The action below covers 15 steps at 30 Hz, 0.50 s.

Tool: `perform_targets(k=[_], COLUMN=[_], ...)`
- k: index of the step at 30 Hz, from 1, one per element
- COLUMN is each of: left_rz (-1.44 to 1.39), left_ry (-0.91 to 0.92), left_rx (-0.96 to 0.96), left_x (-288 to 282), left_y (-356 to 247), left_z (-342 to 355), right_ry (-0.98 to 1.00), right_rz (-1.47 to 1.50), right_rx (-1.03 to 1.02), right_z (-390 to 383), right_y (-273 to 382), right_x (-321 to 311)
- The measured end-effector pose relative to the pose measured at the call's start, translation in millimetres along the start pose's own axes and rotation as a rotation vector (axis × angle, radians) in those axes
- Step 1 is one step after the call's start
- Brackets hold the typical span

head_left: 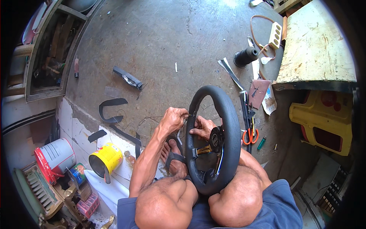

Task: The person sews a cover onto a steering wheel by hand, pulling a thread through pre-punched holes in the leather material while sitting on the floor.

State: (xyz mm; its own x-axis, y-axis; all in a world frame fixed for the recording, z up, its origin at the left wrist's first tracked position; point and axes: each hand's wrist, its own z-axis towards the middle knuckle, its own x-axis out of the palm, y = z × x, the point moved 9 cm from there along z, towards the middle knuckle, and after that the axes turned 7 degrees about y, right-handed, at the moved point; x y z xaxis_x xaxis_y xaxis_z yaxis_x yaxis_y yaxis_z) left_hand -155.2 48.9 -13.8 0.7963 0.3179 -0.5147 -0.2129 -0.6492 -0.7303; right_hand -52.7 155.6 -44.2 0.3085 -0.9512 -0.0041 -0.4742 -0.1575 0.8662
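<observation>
Two grips meet at the left side of a black steering wheel [230, 126], which stands tilted on edge between the bent knees [236, 196]. The left grip [174, 117] has its thumb and fingertips pinched together at the rim's outer edge, on a thin strand [191, 115] – needle or thread, too small to tell. The right grip [205, 128] shows through the wheel's opening, its fingertips at the rim's inner edge; whether it is clamped there I cannot tell.

The wheel looks fairly weighty and stiff at its core, with a softer, grained covering that should not slip much. The thick rim seems the best place to hold; the shiny gold spoke [203, 149] would likely be more slippery – and harder.

Just to the right, orange-handled scissors [250, 136] lie on the floor [152, 45] near a small green cylinder [261, 143]. Farther out stands a black cone [246, 57]; to the left are a curved black strip [114, 102] and a yellow tin [110, 155].
</observation>
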Motion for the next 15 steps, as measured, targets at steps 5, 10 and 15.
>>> perform_targets(k=[5, 10, 15], left_rz=[-0.061, 0.018, 0.055], left_ry=[0.060, 0.027, -0.027], left_rx=[0.033, -0.024, 0.048], left_x=[-4.6, -22.6, -18.7], left_y=[0.0, 11.4, 9.1], left_z=[-3.3, -16.2, -9.6], right_ry=[0.079, 0.045, 0.053], right_rz=[0.090, 0.057, 0.003], right_rx=[0.188, 0.132, 0.154], right_z=[-2.5, -1.6, 0.1], right_y=[-0.3, -4.2, -12.1], right_x=[2.5, 3.9, 2.9])
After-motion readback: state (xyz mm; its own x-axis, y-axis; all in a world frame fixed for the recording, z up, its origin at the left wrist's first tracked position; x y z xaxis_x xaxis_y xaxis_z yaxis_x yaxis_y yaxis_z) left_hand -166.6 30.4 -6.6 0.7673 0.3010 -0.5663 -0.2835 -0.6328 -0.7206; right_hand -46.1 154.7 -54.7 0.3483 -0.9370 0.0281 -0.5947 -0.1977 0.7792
